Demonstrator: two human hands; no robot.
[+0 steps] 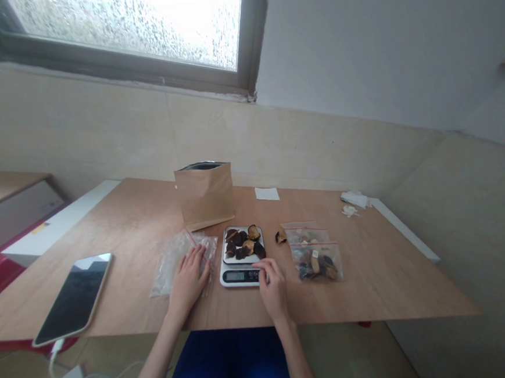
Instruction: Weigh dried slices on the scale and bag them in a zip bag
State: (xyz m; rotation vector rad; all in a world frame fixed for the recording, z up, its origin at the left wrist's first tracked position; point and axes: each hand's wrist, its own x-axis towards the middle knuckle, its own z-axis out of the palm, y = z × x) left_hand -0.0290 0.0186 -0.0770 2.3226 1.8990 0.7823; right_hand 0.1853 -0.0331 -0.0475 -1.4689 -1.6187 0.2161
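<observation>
My left hand [188, 280] flat, pinning empty bags [180, 260] to table [373, 272]; right hand [272, 285] fingertips on scale [240, 270] button edge, gripping nothing; chips [243, 243] piled on pan.

A brown paper pouch [205, 195] is stood upright mid-table. Left of it, a phone [74, 298] is laid flat; right, a white paper slip [267, 194].

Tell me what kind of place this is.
Probably a plain room used for small-scale packing: a wooden table under a window, with a digital scale of dried pieces, filled zip bags and a kraft pouch.
</observation>
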